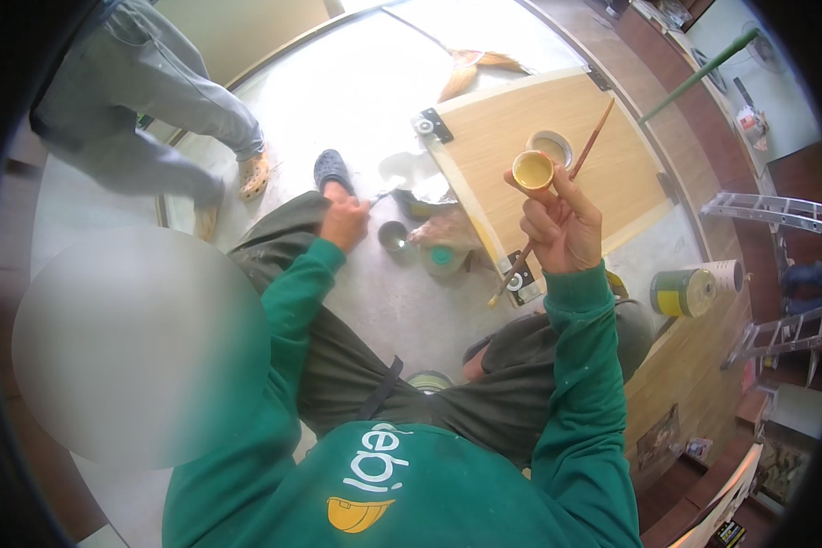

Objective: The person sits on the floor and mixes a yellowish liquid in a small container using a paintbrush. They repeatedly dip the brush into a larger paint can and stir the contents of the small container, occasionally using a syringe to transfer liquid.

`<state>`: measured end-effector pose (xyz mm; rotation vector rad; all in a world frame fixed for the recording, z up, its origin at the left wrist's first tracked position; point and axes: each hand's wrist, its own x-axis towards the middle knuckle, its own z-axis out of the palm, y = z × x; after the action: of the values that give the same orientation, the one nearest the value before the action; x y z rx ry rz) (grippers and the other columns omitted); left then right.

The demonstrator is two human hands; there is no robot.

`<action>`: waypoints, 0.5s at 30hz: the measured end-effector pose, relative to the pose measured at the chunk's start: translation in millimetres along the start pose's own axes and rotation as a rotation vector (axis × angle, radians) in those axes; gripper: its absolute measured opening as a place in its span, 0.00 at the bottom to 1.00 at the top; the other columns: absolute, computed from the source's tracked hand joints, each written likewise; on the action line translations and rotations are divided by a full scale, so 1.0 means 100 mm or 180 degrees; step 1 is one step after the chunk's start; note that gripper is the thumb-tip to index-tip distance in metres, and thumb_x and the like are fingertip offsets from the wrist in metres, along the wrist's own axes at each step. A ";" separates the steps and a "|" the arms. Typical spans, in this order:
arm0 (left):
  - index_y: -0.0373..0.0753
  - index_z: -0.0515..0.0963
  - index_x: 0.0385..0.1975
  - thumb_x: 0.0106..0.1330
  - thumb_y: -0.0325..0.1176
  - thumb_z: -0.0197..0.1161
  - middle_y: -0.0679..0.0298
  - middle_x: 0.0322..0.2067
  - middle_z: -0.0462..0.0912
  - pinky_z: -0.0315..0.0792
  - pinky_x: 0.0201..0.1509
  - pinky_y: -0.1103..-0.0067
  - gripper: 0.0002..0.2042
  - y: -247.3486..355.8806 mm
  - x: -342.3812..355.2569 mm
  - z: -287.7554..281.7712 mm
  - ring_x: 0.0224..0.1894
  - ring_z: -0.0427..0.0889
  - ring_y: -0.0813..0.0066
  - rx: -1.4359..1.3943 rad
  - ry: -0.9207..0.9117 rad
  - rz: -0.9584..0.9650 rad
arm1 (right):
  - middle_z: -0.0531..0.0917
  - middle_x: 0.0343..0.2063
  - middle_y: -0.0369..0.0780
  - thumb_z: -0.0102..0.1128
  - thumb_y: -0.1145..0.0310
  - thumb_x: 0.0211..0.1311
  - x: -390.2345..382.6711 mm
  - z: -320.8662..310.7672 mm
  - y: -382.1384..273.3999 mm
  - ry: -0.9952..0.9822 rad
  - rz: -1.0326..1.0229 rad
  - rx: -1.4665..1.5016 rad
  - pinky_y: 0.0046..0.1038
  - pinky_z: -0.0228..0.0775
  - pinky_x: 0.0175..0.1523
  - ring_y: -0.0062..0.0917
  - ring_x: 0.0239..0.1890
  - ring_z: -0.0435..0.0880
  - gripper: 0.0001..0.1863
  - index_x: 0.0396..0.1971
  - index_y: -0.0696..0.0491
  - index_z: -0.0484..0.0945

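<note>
My right hand (562,224) is raised over the wooden panel. Its thumb and fingers pinch a small round cup (532,171) with yellow-ochre stuff inside. A long thin paintbrush (594,142) is held in the same hand, slanting behind the fingers, its bristles down at the lower left. My left hand (345,222) is closed by my knee around a slim tool (385,194) with a pale end; its kind is unclear. Near it on the floor stand a dark open can (394,237) and a tub with a green lid (442,257), beside crumpled plastic (447,226).
The wooden panel (511,119) has metal hinges and a tape roll (564,146) on it. A broom (470,68) lies beyond. Another person's legs (183,91) stand at far left. On the right are a yellow-green can (680,293) and a ladder (767,210). A blurred disc covers the lower left.
</note>
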<state>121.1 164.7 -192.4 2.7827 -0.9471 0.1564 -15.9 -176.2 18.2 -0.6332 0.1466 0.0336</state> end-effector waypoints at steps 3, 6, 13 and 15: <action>0.39 0.84 0.41 0.64 0.35 0.66 0.50 0.34 0.84 0.79 0.41 0.61 0.10 0.05 -0.01 0.02 0.36 0.86 0.52 -0.0152 -0.0168 -0.0207 | 0.82 0.52 0.60 0.48 0.58 0.79 0.00 -0.10 -0.02 -0.0197 -0.0010 -0.0008 0.16 0.52 0.20 0.13 0.14 0.59 0.20 0.62 0.53 0.74; 0.39 0.85 0.44 0.62 0.39 0.70 0.50 0.35 0.85 0.79 0.44 0.63 0.14 0.18 0.02 0.01 0.38 0.86 0.52 -0.0359 -0.0162 -0.0561 | 0.82 0.52 0.60 0.48 0.58 0.79 -0.01 -0.12 -0.02 -0.0119 -0.0031 -0.0042 0.16 0.52 0.20 0.13 0.14 0.59 0.21 0.62 0.53 0.74; 0.33 0.85 0.42 0.59 0.40 0.73 0.47 0.37 0.88 0.80 0.39 0.69 0.18 0.16 0.12 0.15 0.37 0.88 0.56 -0.1439 -0.0029 -0.1548 | 0.82 0.52 0.60 0.49 0.58 0.78 -0.03 -0.09 -0.04 -0.0041 -0.0027 -0.0099 0.16 0.52 0.20 0.13 0.14 0.59 0.21 0.62 0.53 0.73; 0.29 0.84 0.41 0.59 0.40 0.74 0.48 0.36 0.88 0.80 0.35 0.71 0.19 0.06 0.21 0.23 0.34 0.88 0.60 -0.2463 -0.0643 -0.2223 | 0.83 0.51 0.60 0.49 0.58 0.78 -0.04 -0.12 -0.06 -0.0039 -0.0053 -0.0084 0.16 0.52 0.20 0.12 0.14 0.59 0.21 0.62 0.53 0.73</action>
<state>134.5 142.2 -210.8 2.2229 0.0203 -0.4915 -21.1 -187.8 12.8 -0.6605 0.1292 0.0234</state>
